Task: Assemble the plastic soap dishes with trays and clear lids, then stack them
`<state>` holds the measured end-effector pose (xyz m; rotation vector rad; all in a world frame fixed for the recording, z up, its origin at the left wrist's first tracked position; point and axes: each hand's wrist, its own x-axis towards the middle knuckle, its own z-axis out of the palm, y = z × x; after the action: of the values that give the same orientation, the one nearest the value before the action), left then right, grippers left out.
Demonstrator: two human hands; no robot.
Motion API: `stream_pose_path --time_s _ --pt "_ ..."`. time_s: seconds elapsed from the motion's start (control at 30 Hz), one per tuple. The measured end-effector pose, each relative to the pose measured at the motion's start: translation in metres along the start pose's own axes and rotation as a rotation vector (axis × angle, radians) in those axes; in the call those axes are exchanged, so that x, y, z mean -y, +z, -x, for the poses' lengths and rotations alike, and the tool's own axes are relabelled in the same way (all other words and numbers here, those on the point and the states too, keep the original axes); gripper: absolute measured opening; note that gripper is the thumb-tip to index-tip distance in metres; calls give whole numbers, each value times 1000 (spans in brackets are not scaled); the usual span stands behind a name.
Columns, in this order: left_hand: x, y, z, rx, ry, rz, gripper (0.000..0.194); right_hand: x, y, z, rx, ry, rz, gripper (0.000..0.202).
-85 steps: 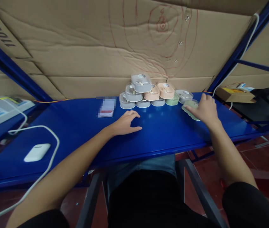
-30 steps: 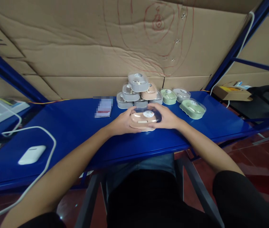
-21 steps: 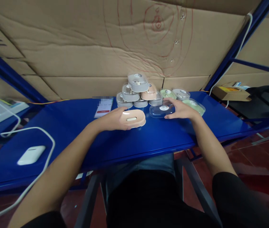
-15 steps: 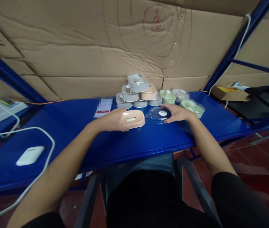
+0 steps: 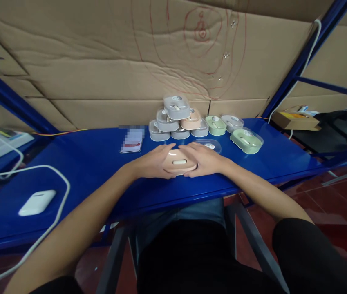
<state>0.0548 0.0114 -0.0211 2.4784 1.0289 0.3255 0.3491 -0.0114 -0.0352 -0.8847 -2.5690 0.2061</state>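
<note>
- Holding the peach box (image 5: 171,156) in both hands at the near middle of the table (image 5: 90,157); reading the clock from this box, with 12 toward the cardboard wall (image 5: 99,81).
- Clasping the 9 o'clock end with the left hand (image 5: 152,164), half-curled, thumb to the near side, fingers to the far side.
- Clasping the 3 o'clock end with the right hand (image 5: 206,160) in a mirrored curl, spread about as wide as the box.
- Cannot tell whether resting on the table or raised slightly.
- Probably light, stiff and smooth, like moulded plastic; a little slippery, hardly fragile. Best gripped by the rounded ends, without squeezing hard.
- Pointing lengthwise from 9 to 3 o'clock, top face up, with the white oblong piece (image 5: 179,162) along the same axis.
- Note the clear lid (image 5: 216,144) near 1 o'clock, partly hidden behind the right hand, also lengthwise 9 to 3. Likely thinner and slicker, perhaps liable to crack; better lifted by the rim.
- Note the stack of lidded boxes (image 5: 176,112) at 12 o'clock.
</note>
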Motion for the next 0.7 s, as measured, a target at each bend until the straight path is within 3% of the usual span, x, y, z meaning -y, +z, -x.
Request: stream_pose_path --time_s 0.2,0.7 --pt "3 -1 0 -18 -25 43 137 2 -2 7 -17 -47 -56 90" --pt "-2 -14 2 -33 -29 94 129 2 12 5 -96 -49 -87 86"
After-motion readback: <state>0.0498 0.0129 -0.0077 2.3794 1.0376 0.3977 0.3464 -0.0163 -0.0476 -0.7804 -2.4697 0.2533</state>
